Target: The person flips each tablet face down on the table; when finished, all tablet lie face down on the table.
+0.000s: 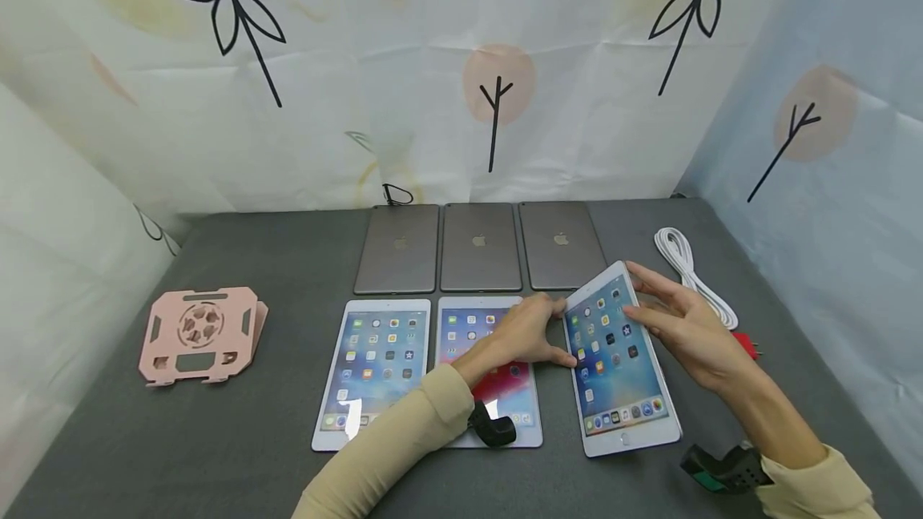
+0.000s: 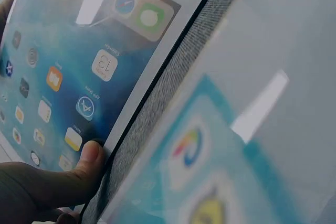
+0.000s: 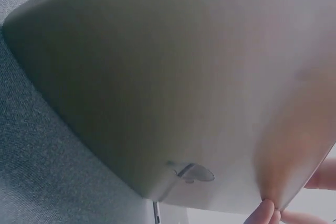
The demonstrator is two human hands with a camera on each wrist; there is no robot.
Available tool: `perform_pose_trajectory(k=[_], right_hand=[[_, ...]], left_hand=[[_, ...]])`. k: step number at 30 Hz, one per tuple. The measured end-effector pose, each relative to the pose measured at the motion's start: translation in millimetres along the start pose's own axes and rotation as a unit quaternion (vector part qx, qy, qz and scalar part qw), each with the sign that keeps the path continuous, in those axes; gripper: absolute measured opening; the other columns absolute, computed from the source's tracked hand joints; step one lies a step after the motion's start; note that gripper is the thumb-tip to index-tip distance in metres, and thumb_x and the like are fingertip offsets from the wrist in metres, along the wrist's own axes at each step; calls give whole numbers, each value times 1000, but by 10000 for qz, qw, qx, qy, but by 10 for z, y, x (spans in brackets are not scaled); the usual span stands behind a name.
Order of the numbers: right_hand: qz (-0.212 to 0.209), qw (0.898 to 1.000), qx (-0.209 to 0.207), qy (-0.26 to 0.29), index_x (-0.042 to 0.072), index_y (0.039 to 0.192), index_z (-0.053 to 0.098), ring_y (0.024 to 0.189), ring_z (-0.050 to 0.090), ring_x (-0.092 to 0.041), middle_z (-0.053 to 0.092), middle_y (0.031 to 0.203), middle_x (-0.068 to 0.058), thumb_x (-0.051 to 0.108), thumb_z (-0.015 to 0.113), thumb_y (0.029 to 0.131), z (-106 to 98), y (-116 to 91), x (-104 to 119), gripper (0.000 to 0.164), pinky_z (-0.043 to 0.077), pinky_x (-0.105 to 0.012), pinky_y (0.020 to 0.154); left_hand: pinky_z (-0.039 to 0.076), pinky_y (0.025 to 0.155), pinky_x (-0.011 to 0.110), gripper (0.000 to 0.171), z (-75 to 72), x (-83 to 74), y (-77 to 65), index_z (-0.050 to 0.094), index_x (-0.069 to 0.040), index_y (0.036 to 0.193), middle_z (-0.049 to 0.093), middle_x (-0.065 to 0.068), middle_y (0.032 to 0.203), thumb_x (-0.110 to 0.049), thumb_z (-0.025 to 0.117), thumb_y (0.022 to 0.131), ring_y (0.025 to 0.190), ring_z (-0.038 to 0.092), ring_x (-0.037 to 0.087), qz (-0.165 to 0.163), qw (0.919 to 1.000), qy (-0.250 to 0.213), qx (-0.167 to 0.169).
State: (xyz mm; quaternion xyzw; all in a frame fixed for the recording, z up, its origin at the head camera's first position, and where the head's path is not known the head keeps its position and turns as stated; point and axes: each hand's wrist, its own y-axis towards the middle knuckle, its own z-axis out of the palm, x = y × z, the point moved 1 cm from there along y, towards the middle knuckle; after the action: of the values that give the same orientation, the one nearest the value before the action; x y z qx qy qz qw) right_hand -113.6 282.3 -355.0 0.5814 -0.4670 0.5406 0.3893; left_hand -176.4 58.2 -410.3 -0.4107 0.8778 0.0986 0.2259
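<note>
- Right tablet (image 1: 618, 359): tilted, far edge raised off table (image 1: 252, 439), near edge down.
- Left hand (image 1: 522, 335) pinches its left edge; right hand (image 1: 685, 327) grips its right.
- Judged: not yet laid flat beside two lit tablets (image 1: 375, 371).

Head cam looks down over table (image 1: 216, 455); wrist cams sit close, both sharing the raised tablet (image 1: 616, 359), front and back.

Both arms wear long cream sleeves with ribbed cuffs, the left sleeve (image 1: 404, 439) and the right sleeve (image 1: 815, 487). A black camera unit (image 1: 493, 427) sits at the left wrist; a black one with a green patch (image 1: 724, 468) at the right. The hands are bare
</note>
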Motion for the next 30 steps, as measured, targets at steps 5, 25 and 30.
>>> perform_pose_trajectory(k=[5, 25, 30], right_hand=[[-47, 9999, -95, -92, 4, 164, 15, 110, 61, 2, 45, 131, 5, 6, 54, 105, 76, 20, 43, 71, 55, -18, 85], [606, 9959, 466, 484, 24, 166, -1, 157, -10, -45, -2, 168, -26, 25, 43, 111, 411, 154, 30, 71, 7, -81, 113], [553, 9962, 571, 347, 22, 166, 2, 157, -6, -43, -5, 170, -21, 33, 37, 113, 451, 169, 13, 65, 14, -75, 114]], left_hand=[[51, 84, 26, 68, 54, -43, 44, 64, -12, 130, 65, 8, 127, -46, 89, 77, 103, 59, 15, -30, 9999, -144, 23], [59, 86, 25, 83, -273, -15, -71, 5, -32, 166, 38, 18, 160, -30, 60, 104, 96, 78, 27, 397, 9094, -4056, 827], [60, 88, 28, 87, -331, -34, -103, 3, -36, 165, 36, 17, 162, -27, 63, 102, 97, 78, 24, 226, 8973, -4320, 876]])
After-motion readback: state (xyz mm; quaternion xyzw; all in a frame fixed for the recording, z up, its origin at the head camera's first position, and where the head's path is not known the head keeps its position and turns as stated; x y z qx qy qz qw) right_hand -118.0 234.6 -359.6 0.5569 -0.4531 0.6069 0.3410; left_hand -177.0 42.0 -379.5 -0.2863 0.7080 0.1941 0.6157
